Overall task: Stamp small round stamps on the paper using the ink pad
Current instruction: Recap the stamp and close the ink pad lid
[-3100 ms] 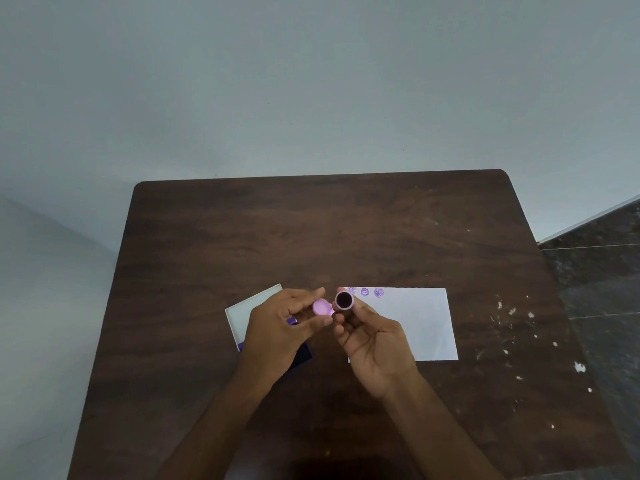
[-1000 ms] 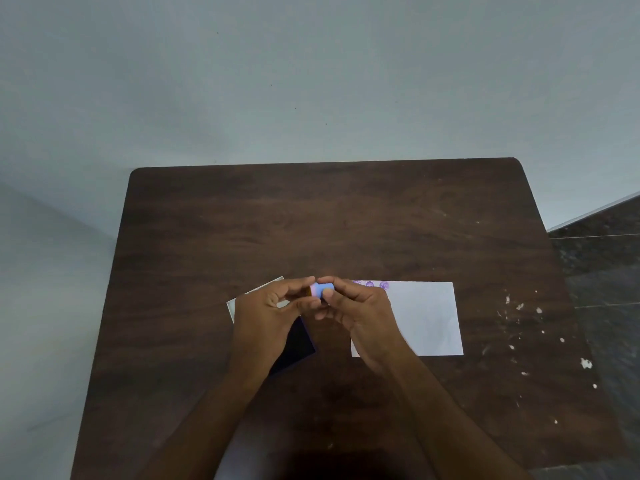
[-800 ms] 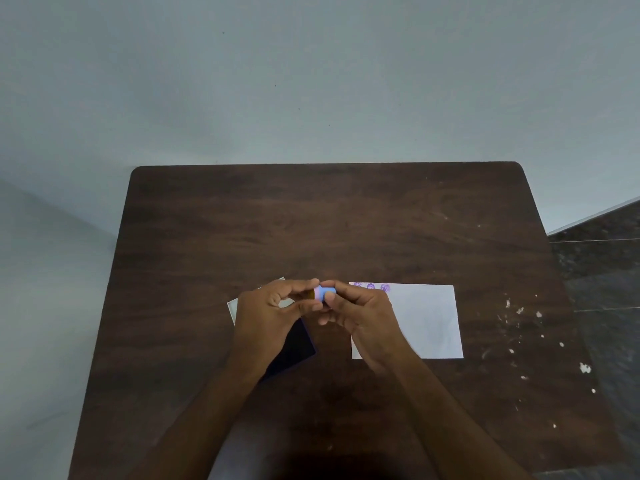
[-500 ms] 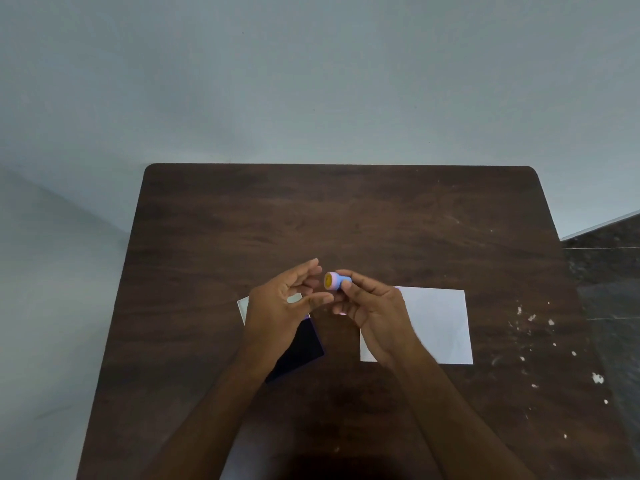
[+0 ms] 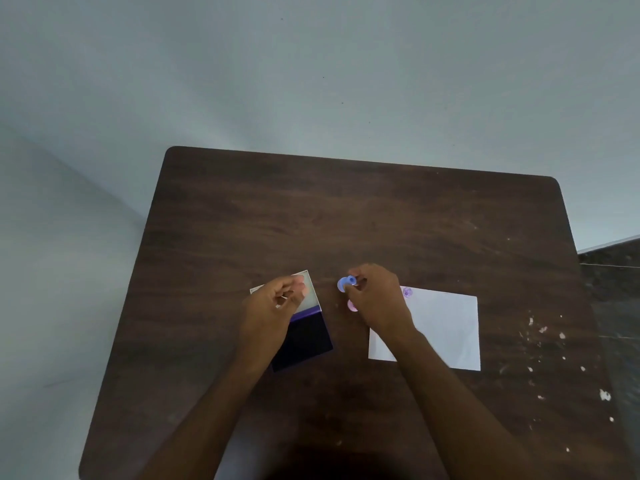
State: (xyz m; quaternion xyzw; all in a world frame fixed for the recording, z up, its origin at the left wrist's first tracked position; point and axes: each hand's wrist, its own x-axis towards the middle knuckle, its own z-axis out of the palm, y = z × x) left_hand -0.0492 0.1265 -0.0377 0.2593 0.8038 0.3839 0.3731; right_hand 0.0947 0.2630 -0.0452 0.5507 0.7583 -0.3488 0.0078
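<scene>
My right hand (image 5: 375,299) pinches a small blue round stamp (image 5: 346,282) at its fingertips, held left of the white paper (image 5: 443,327). A pink round piece (image 5: 352,306) peeks from under the same hand. One purple round print (image 5: 407,292) shows at the paper's top left corner; the hand covers the rest of that edge. My left hand (image 5: 277,303) hovers with fingers loosely curled over the open ink pad (image 5: 304,337), whose white lid (image 5: 310,289) lies folded back; whether it holds anything is unclear.
The dark wooden table (image 5: 346,220) stands against a pale wall. White flecks (image 5: 543,341) dot the table's right side, and a dark floor (image 5: 616,271) shows beyond the right edge.
My hands have come apart: the left moved left over the ink pad, the right stayed near the paper with the blue stamp. Earlier a pink stamp was being handled.
</scene>
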